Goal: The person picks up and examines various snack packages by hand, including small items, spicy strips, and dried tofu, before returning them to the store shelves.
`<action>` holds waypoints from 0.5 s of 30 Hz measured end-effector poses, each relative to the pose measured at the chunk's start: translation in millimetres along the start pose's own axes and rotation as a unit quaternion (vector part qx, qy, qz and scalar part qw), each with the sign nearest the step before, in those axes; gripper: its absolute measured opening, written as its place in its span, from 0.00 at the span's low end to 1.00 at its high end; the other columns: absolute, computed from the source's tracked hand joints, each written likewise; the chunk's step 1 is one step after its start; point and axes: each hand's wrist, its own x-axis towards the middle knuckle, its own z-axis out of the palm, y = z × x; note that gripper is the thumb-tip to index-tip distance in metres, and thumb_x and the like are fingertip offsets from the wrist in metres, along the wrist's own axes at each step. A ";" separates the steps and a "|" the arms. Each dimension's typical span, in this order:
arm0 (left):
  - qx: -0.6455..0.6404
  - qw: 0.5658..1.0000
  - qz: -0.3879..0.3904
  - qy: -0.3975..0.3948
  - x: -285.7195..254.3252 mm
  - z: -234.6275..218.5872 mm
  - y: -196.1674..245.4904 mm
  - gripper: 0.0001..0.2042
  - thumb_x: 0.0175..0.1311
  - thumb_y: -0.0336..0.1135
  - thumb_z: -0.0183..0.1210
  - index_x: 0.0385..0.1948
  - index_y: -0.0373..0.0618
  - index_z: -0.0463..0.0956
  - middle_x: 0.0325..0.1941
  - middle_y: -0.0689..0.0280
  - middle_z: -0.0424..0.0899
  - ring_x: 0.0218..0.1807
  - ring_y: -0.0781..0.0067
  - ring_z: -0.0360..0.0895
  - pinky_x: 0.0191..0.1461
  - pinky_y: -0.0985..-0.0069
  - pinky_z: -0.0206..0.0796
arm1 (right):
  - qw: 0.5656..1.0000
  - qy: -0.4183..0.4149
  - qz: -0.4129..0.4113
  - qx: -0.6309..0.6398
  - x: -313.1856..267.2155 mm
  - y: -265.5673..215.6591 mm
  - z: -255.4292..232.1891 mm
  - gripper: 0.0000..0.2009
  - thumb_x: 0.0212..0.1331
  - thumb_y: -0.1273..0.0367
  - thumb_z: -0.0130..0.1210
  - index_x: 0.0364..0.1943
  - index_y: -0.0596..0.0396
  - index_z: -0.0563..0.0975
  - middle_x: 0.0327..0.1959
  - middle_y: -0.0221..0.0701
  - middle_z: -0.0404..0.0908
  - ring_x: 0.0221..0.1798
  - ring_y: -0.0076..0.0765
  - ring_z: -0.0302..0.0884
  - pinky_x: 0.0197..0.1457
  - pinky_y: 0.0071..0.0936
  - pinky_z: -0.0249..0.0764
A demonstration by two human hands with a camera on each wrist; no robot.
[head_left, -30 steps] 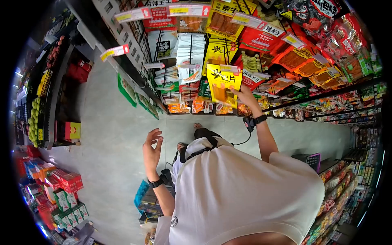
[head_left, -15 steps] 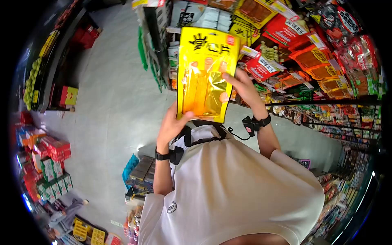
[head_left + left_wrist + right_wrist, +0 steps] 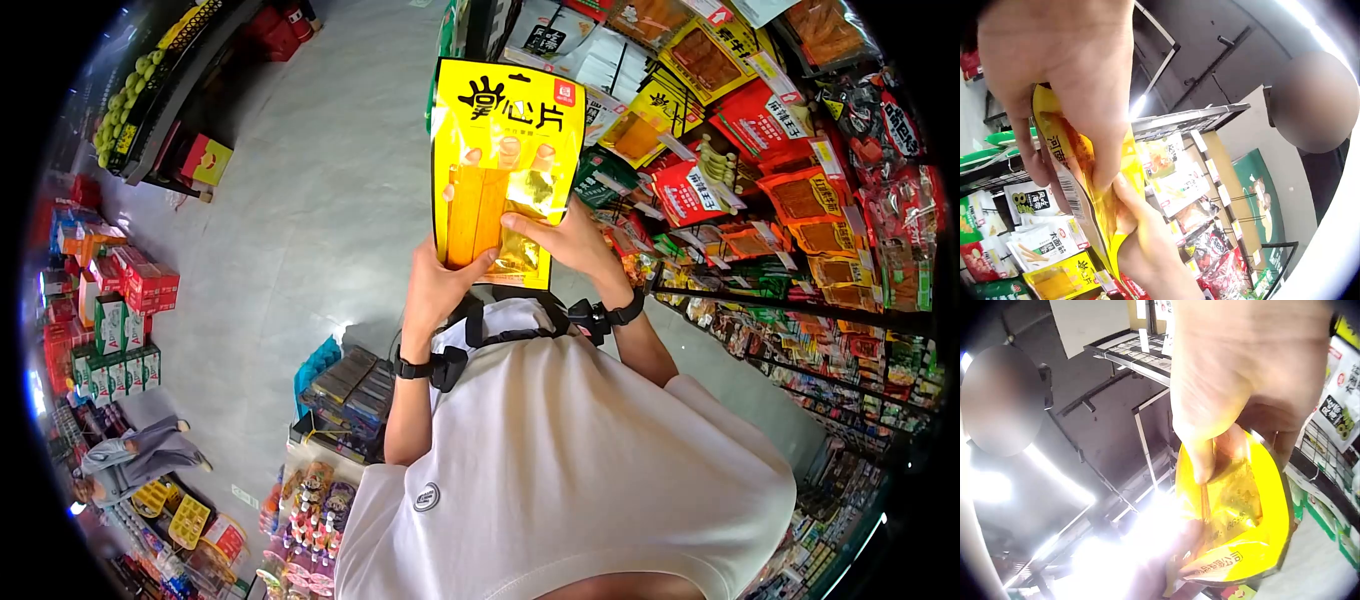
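Yellow and glossy, the packet (image 3: pixel 503 180) sits just above the head view's centre, towards twelve o'clock, with the left hand (image 3: pixel 442 285) gripping its edge at seven o'clock and the right hand (image 3: pixel 583 245) at four. Holding it well likely takes light, even pinching, so that it does not buckle between the two grips. Bold black characters (image 3: pixel 517 108) cross its upper face; a red mark (image 3: pixel 565 92) sits at one o'clock, orange strips (image 3: pixel 476 212) below.

Yellow packet (image 3: pixel 512 135) blocks ahead; free floor (image 3: pixel 300 220) left
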 end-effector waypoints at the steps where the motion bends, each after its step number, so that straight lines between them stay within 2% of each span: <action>1: 0.000 1.000 0.000 -0.001 -0.5 -3.7 1.5 0.17 0.65 0.28 0.75 0.52 0.33 0.83 0.46 0.63 0.91 0.46 0.77 0.86 0.52 0.73 0.81 | 1.000 0.003 -0.002 0.000 -0.5 -1.3 0.6 0.22 0.66 0.62 0.71 0.60 0.58 0.82 0.57 0.37 0.89 0.57 0.39 0.88 0.62 0.38 0.79; 3: -0.003 0.997 -0.058 -0.053 -4.9 -10.8 8.8 0.16 0.62 0.29 0.77 0.48 0.31 0.85 0.42 0.63 0.93 0.42 0.77 0.87 0.50 0.74 0.80 | 1.000 0.007 0.003 -0.002 -5.7 -3.7 1.6 0.22 0.66 0.63 0.71 0.60 0.59 0.82 0.57 0.37 0.90 0.56 0.38 0.88 0.62 0.37 0.79; 6: -0.018 0.994 -0.064 -0.089 -7.0 -10.5 14.2 0.15 0.62 0.30 0.77 0.46 0.31 0.86 0.41 0.63 0.93 0.40 0.78 0.86 0.48 0.75 0.80 | 0.997 0.005 0.062 0.047 -13.9 -5.3 4.0 0.22 0.66 0.63 0.71 0.60 0.59 0.82 0.55 0.37 0.90 0.55 0.38 0.87 0.61 0.37 0.80; 8: -0.012 0.990 -0.078 -0.118 -3.4 -10.2 11.1 0.17 0.62 0.30 0.78 0.48 0.32 0.85 0.43 0.63 0.93 0.42 0.78 0.86 0.50 0.74 0.80 | 0.998 0.048 0.025 0.027 -19.4 -1.4 5.5 0.21 0.67 0.64 0.70 0.59 0.60 0.81 0.53 0.37 0.90 0.54 0.37 0.87 0.59 0.36 0.80; 10: 0.004 0.993 -0.046 -0.108 0.9 -2.0 3.5 0.19 0.63 0.30 0.78 0.51 0.32 0.83 0.46 0.62 0.92 0.46 0.76 0.86 0.54 0.73 0.80 | 0.998 0.043 0.019 0.029 -24.0 -4.9 0.6 0.20 0.68 0.63 0.68 0.58 0.60 0.81 0.53 0.40 0.89 0.54 0.40 0.87 0.58 0.38 0.80; 11: -0.055 0.994 -0.020 -0.090 2.1 3.3 2.3 0.21 0.63 0.30 0.78 0.54 0.32 0.81 0.49 0.61 0.91 0.48 0.75 0.87 0.56 0.71 0.80 | 0.999 0.029 0.043 0.005 -25.9 -4.5 -5.7 0.20 0.68 0.63 0.68 0.58 0.60 0.81 0.52 0.40 0.89 0.54 0.42 0.87 0.59 0.38 0.80; 13: -0.066 0.993 -0.030 -0.090 4.6 7.5 7.5 0.22 0.63 0.30 0.78 0.54 0.32 0.80 0.49 0.61 0.91 0.48 0.74 0.87 0.56 0.71 0.80 | 0.997 0.015 0.074 -0.010 -30.4 -0.3 -9.8 0.20 0.68 0.63 0.68 0.58 0.60 0.80 0.52 0.41 0.89 0.54 0.43 0.87 0.59 0.39 0.80; 15: -0.031 0.995 -0.032 -0.088 12.1 4.8 9.0 0.22 0.63 0.31 0.78 0.54 0.32 0.80 0.49 0.61 0.91 0.49 0.75 0.86 0.56 0.71 0.80 | 1.000 0.011 0.009 -0.019 -31.0 4.4 -8.6 0.21 0.68 0.62 0.68 0.59 0.60 0.80 0.52 0.42 0.89 0.53 0.46 0.87 0.59 0.38 0.80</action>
